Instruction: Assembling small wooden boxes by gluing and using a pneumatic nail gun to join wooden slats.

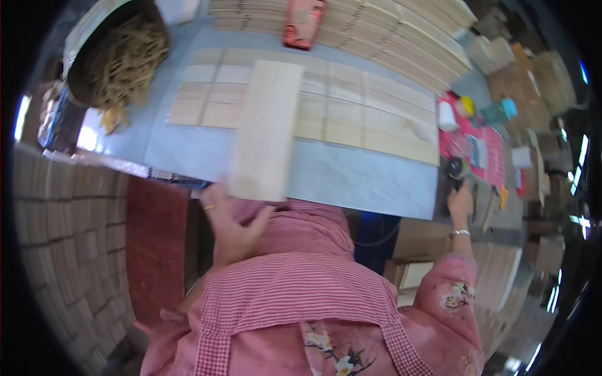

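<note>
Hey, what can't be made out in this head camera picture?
Head view:
Left hand: fingertips blurred near the pale board.
Laid-out boards: partly hidden behind the pale board.
Right hand: too small to show whether it grips the dark object.
Red object: upper end cut off by the top edge.

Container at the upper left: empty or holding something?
Not empty: tan strips lie heaped inside the container. Cannot tell how deep they go.

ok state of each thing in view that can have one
loose board: crosswise over the panels, blurred
panels: laid flat in rows
bucket: uncovered, holding tan strips
bottle: teal cap on
left hand: at loose board's near end, grip unclear
right hand: closed on black tool
</note>
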{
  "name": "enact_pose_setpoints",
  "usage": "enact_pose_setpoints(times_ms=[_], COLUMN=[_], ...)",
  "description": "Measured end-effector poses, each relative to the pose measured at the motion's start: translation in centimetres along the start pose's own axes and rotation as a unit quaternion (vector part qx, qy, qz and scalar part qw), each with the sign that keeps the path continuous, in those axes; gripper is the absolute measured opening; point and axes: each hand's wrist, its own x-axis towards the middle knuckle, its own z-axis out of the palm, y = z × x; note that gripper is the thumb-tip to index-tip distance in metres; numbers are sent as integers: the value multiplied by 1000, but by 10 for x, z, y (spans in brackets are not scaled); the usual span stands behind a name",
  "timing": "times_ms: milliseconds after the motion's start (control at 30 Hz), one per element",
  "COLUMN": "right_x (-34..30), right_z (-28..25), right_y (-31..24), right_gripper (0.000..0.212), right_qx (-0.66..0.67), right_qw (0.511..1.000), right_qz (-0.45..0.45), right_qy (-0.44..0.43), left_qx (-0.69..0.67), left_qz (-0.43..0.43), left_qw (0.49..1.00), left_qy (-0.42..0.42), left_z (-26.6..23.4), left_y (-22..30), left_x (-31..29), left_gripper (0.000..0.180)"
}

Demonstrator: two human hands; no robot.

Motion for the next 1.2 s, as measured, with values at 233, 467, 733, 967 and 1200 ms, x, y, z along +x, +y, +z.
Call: enact_pose_setpoints(times_ms=[233, 467, 733, 967, 1200], right_x=[0, -186, -186, -137, -126], right_z=[-22, -157, -150, -159, -160], right_y=[-33, -227, -269, -299, -302], right_gripper=[64, 89, 82, 70, 57], right_qx=[-53, 575, 543, 483, 412], right_qw=[989, 709, 703, 644, 621], right_qz=[-32, -308, -433, -581, -666], right_qy=[135, -267, -154, -118, -21], left_qx=[-138, -21, -63, -104, -18], left_qz=[8, -33, -125, -204, -257], left_qw=[984, 999, 986, 954, 947], left_qy=[-111, -11, 90, 195, 193], left_z=[29, 42, -21, -44, -42], left_y=[9, -48, -47, -66, -64], left_x=[40, 212, 142, 66, 72], left_gripper=[46, 49, 50, 55, 55])
